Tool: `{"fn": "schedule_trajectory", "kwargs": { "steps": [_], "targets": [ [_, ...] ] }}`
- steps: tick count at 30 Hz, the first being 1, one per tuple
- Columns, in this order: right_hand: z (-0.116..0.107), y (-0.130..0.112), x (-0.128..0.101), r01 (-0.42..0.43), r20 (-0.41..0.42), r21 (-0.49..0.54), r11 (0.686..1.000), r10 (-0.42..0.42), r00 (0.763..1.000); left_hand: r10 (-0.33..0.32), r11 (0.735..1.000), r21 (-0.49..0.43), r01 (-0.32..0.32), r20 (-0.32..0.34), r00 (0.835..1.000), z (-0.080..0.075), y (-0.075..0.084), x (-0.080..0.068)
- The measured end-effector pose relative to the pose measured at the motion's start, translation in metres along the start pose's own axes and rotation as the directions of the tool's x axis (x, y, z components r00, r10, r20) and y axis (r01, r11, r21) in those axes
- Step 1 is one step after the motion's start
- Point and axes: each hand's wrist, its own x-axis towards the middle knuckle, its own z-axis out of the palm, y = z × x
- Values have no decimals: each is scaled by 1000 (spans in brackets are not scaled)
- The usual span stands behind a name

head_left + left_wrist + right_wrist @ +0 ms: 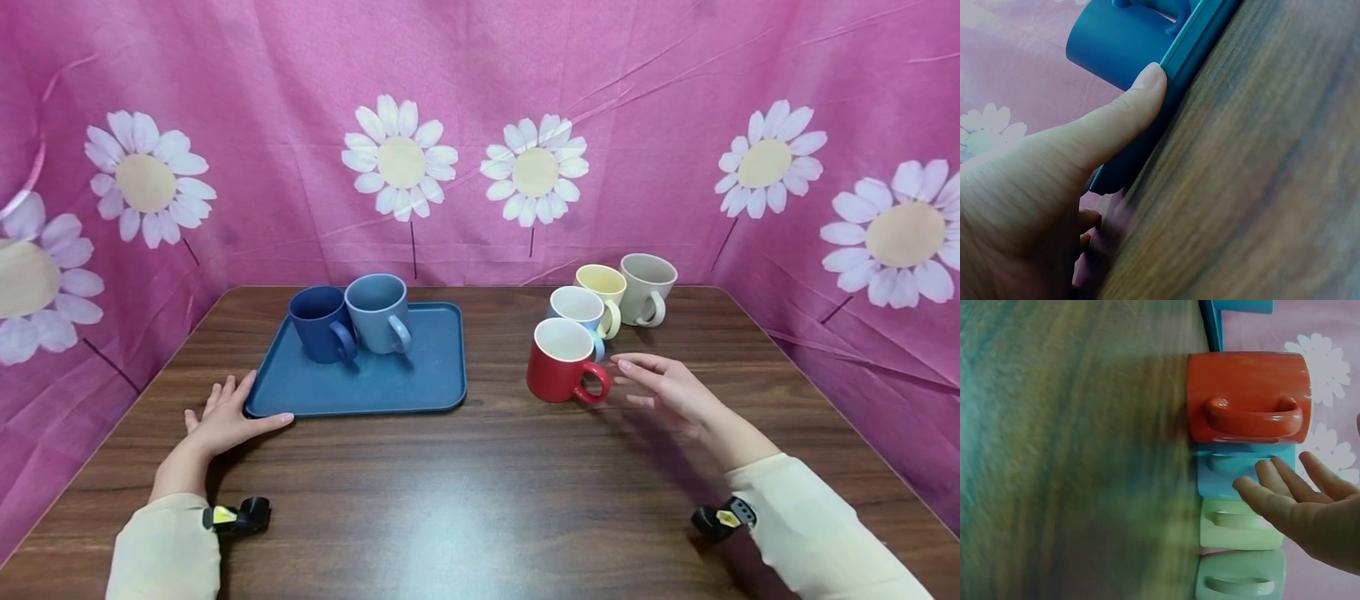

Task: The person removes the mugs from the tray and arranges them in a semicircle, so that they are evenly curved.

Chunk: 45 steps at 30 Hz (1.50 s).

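Note:
A blue tray (420, 392) lies on the wooden table and carries a dark blue mug (321, 323) and a lighter blue mug (379, 313). My left hand (225, 417) lies flat on the table at the tray's front left corner, thumb along its edge (1147, 78). To the right stand a red mug (562, 360), a light blue mug (577, 307), a yellow mug (602, 287) and a grey mug (647, 287). My right hand (663, 385) hovers open just right of the red mug's handle (1254, 415), fingers straight and holding nothing.
Pink cloth printed with white daisies (536, 171) walls the table at the back and both sides. The wooden tabletop (480, 500) stretches bare toward me in front of the tray and mugs.

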Motion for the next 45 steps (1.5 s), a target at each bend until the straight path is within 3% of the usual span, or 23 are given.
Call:
{"fn": "schedule_trajectory", "kwargs": {
  "steps": [6, 19, 30, 39, 45],
  "targets": [
    [0, -14, 0, 24, -33, -164, 986, -30, 999, -3, 1000, -2, 3, 6, 1000, 0, 0, -1],
    [21, -62, 18, 68, -42, -301, 951, -85, 996, -1, 1000, -4, 1, 4, 1000, -1, 1, -2],
    [54, -85, 46, 89, 22, -214, 973, -86, 996, 1, 1000, -8, -1, -2, 1000, 0, 3, -1],
    [93, -88, 68, 66, 24, -110, 992, -64, 998, -5, 1000, -12, 5, 2, 1000, 1, 2, -1],
    [121, -84, 83, 64, 41, -118, 991, -60, 997, -3, 1000, -13, 3, -8, 1000, -1, 2, 0]
  ]
}}
